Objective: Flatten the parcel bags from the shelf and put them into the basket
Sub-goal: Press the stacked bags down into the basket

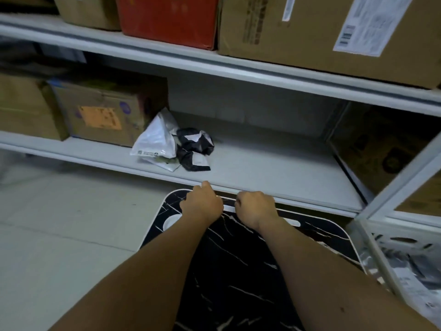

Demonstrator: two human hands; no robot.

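1. Head view, hands: the left hand [201, 204] and the right hand [255, 208] are sitting side by side at the far edge of a black parcel bag [238, 266] with white streaks and a white border; both hands are curling their fingers onto that edge, gripping it, knuckles up; the bag is lying spread out below the front lip of the lower shelf [262, 163], and what it is resting on I cannot tell.
2. Head view, shelf: two more bags are waiting on the lower shelf, a crumpled white parcel bag [156, 142] leaning against a crumpled black bag [194, 149], the two touching; they are sitting well beyond the hands, just right of a cardboard box with an orange label [100, 113].
3. Head view, basket: a white basket [372, 237] is showing at the right edge, near the right forearm, with silvery bags [410, 266] lying inside it.
4. Head view, surroundings: the upper shelf is carrying a red box [167, 17] between brown cartons; pale floor tiles [59, 235] are stretching out on the left.
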